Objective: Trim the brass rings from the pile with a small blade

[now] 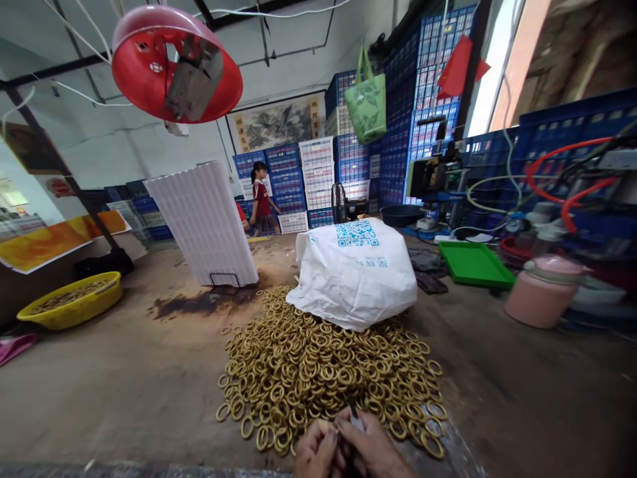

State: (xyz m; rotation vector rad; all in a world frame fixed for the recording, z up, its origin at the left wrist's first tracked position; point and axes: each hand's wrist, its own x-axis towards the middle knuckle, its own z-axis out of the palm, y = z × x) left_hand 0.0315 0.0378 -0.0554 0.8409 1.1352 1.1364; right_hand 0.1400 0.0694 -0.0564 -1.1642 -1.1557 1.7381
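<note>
At the near edge of a big pile of brass-coloured rings (318, 358), my two hands are close together. My left hand (314, 451) is closed, thumb against the fingers, and what it pinches is too small or hidden to make out. Beside it, my right hand (373, 446) is closed around a small, slim tool (355, 419) with a grey part and a dark tip. Its exact kind does not show. Behind the rings lies a white woven sack (355, 275) with blue print, its mouth toward the pile.
Left stand a yellow basin (72, 300) of small pieces and an upright white corrugated panel (204, 222). A red lamp shade (176, 66) hangs overhead. Right are a green tray (475, 264) and a pink jar (545, 292). A person (261, 199) is near stacked crates.
</note>
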